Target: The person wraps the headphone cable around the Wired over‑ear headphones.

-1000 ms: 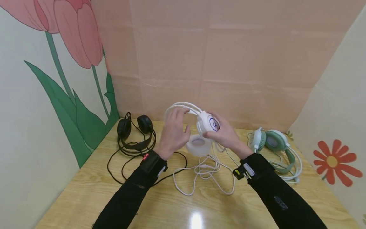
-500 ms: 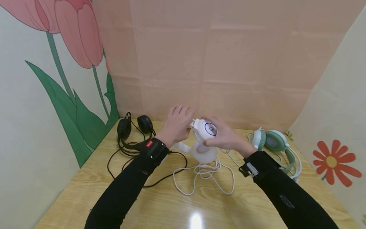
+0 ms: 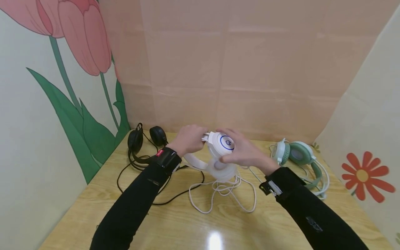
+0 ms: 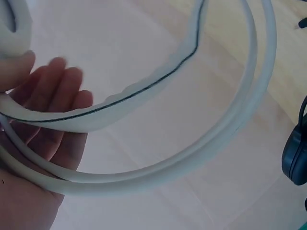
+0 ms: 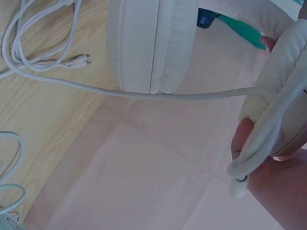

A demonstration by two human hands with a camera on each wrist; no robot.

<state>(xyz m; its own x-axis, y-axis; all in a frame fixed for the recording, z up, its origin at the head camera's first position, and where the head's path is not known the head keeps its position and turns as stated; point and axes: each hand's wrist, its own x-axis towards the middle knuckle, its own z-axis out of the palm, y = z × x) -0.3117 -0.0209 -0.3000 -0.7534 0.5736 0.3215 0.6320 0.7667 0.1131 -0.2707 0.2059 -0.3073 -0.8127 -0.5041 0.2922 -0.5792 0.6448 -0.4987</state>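
**White headset (image 3: 216, 150) gripped from two sides**

The headset is held near the middle of the wooden table (image 3: 243, 227), toward its back edge. Its headband is grasped by the left hand (image 3: 191, 139), with the padded strap (image 4: 129, 103) and the paired thin hoops (image 4: 168, 167) passing through the curled fingers, as shown by the left wrist view. One earcup, marked with a blue ring, is clasped by the right hand (image 3: 245, 150), thumb and fingers being spread around it. The other earcup (image 3: 222, 169) is seen just below, its cushion turned up.

From the headset a white cable (image 3: 227, 189) is led down to a loose tangle on the table; its plugs (image 5: 79, 61) are shown in the right wrist view.

A black headset (image 3: 135, 140) is laid at the back left, its cable partly hidden by the left sleeve (image 3: 134, 205). A green-and-white headset (image 3: 300, 153) is placed at the back right, just beyond the right sleeve (image 3: 315, 211). The rear is covered by a pink sheet (image 3: 265, 62); tulips (image 3: 97, 45) and a red flower (image 3: 362, 176) are pictured on the side panels.
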